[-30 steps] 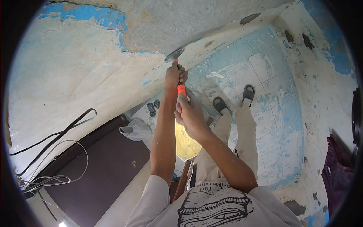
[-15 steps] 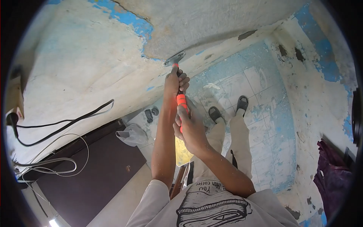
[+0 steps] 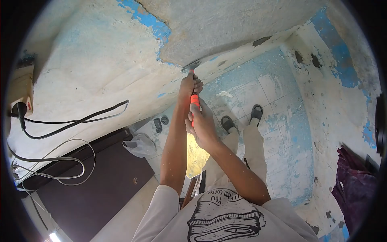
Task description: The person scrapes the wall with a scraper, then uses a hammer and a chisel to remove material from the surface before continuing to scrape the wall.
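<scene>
Both of my hands are closed around a paint scraper point(image 3: 195, 99) with a long orange and black handle. My left hand point(image 3: 188, 86) grips it just behind the metal head, thumb laid along the handle. Farther back, my right hand point(image 3: 204, 126) is wrapped around the handle's end. The scraper's head lies at the wall point(image 3: 105, 64), by the lower end of a jagged edge of peeling blue paint point(image 3: 163, 34). Beyond that edge the wall is bare grey. How the blade meets the surface is too small to tell.
A plugged-in socket point(image 3: 25, 94) with black cable hangs at left, above a dark brown panel point(image 3: 92, 185). A plastic bag point(image 3: 139, 145) lies on the tiled floor point(image 3: 278, 141) beyond my sandalled feet. Maroon cloth point(image 3: 354, 181) hangs at right.
The scraper and both hands have shifted slightly in view, the blade a little down and right. The whole view has also shifted slightly, with more of the socket showing. Both grips stay the same.
</scene>
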`<state>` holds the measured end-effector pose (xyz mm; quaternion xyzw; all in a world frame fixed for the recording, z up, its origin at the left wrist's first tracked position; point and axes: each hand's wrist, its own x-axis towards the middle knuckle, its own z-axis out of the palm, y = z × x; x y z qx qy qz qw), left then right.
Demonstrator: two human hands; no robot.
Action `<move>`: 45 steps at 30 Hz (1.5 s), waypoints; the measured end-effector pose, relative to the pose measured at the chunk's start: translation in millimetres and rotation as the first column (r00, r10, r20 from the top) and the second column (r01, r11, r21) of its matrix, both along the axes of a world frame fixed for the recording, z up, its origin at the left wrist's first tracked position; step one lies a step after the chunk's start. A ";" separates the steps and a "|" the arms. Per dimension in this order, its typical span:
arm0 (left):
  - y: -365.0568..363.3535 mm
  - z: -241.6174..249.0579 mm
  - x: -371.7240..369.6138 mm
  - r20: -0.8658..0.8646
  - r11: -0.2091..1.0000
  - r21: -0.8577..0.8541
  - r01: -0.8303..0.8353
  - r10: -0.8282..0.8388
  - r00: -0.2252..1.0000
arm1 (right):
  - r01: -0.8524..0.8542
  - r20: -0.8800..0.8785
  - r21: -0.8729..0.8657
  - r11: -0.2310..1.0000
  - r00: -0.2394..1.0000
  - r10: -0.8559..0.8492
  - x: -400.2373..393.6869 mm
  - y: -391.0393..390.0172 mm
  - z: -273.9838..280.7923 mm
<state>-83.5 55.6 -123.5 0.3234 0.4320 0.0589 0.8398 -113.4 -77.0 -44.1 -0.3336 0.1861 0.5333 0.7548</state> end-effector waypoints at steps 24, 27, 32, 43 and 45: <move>-10.3 47.7 -17.2 0.078 0.999 -0.030 -0.020 0.023 0.997 | 0.003 0.091 0.040 0.999 0.996 -0.006 -18.8 -18.8 44.8; -42.3 39.7 -23.9 0.064 0.997 0.018 -0.076 0.074 0.995 | -0.120 0.335 -0.107 0.987 0.930 0.150 -10.4 -59.4 26.7; -106.8 27.4 -24.8 0.104 0.976 -0.068 -0.206 0.213 0.972 | -0.100 0.786 -0.580 0.808 0.193 0.588 19.6 -142.0 21.8; -141.3 44.9 26.4 0.254 0.863 -0.237 -0.447 0.499 0.829 | -0.089 0.567 -0.818 0.568 -0.286 0.772 77.7 -137.3 98.4; -129.1 46.6 37.5 0.276 0.825 -0.240 -0.511 0.563 0.779 | -0.128 0.568 -0.817 0.562 -0.345 0.747 92.4 -122.1 96.9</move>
